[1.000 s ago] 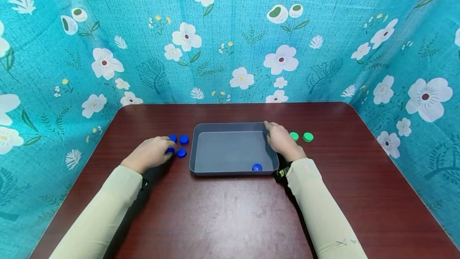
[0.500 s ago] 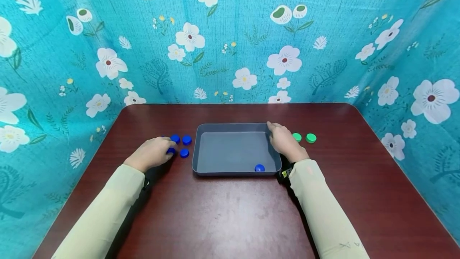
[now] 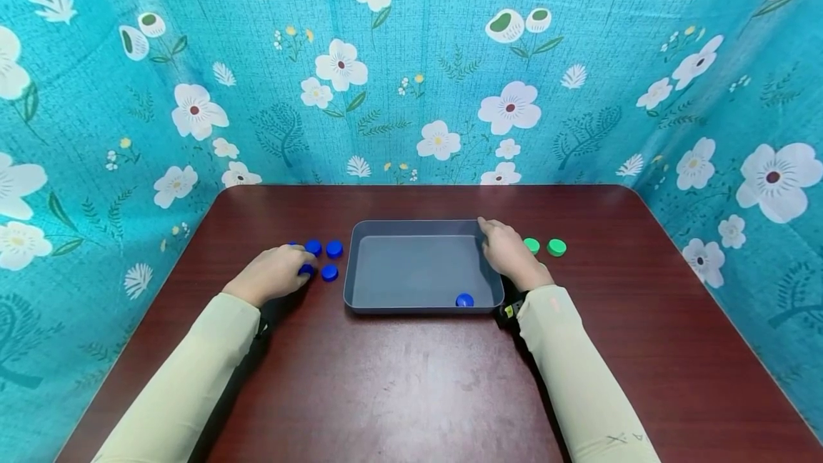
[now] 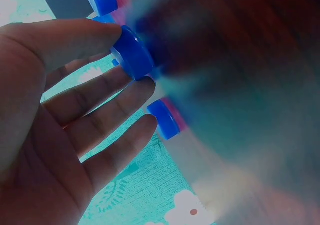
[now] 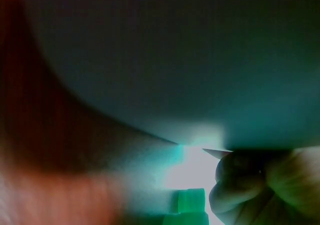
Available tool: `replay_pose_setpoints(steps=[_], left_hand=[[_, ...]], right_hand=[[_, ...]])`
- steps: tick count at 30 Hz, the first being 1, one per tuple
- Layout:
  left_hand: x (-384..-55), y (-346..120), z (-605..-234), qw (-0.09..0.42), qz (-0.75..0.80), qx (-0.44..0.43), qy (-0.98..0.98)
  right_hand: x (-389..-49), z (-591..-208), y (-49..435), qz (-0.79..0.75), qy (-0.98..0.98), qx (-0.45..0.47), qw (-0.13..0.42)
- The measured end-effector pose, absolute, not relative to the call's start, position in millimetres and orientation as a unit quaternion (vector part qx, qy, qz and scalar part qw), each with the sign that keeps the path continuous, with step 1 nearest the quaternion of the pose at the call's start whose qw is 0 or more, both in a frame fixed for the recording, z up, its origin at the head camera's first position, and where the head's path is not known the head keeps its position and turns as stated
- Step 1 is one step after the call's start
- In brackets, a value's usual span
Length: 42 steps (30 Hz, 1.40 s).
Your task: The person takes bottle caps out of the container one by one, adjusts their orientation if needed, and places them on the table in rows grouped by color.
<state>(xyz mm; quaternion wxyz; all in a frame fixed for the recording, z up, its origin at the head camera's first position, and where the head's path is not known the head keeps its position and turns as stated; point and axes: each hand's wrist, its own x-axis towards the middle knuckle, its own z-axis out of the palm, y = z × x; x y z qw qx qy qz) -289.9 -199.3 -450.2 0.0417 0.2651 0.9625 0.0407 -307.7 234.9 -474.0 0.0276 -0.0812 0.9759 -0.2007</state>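
Note:
In the head view, my left hand (image 3: 273, 274) is among several blue bottle caps on the table, left of the shallow grey tray (image 3: 414, 311). Seen from the left wrist, my thumb and fingertips pinch one blue bottle cap (image 4: 133, 55); another blue cap (image 4: 164, 119) lies by the little finger. My right hand (image 3: 511, 254) holds the tray's right side, its index finger along the rim and other fingers curled (image 5: 240, 185) against the wall; the thumb is hidden. A single blue cap (image 3: 464, 300) lies inside the tray near its front right corner.
Green bottle caps (image 3: 556, 247) sit on the dark reddish table (image 3: 411, 377), just right of my right hand and partly hidden by it. Behind the table hangs a turquoise flowered cloth (image 3: 411, 91).
The whole head view has shifted slightly to the right from the first frame. Both hands, the tray and the caps keep their places relative to each other.

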Motion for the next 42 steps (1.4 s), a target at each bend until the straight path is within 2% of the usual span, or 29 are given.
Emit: replay_pose_setpoints(steps=[42], left_hand=[[-292.7, -199.4, -455.1, 0.049, 0.043, 0.255, 0.965]], right_hand=[[-307.9, -474.1, 234.6, -0.196, 0.976, -0.090, 0.010]])
